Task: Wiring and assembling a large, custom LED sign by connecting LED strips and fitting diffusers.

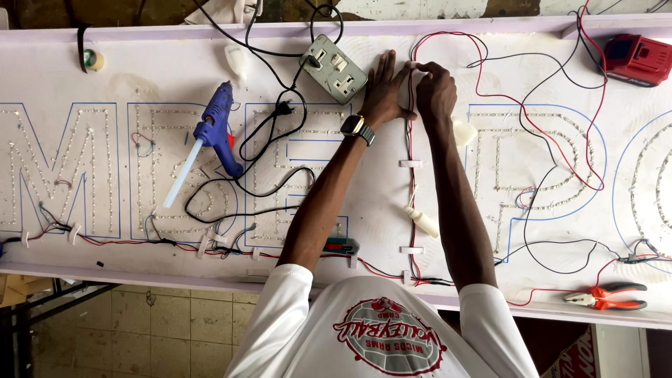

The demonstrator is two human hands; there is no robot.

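Observation:
Both my hands reach to the far side of a white sign panel (84,63) marked with blue letter outlines and rows of small lights. My left hand (386,89), a watch on its wrist, lies flat with fingers spread beside a red and black wire pair (410,157) that runs down the panel. My right hand (434,89) pinches the top of that wire where a small white clip (413,66) sits. More white clips (410,164) hold the wire lower down.
A blue glue gun (213,133) with a glue stick lies to the left amid black cable. A grey socket box (334,68) sits at the back. A red battery charger (638,59) is far right, orange pliers (607,297) near right, a white glue bottle (422,221) by my arm.

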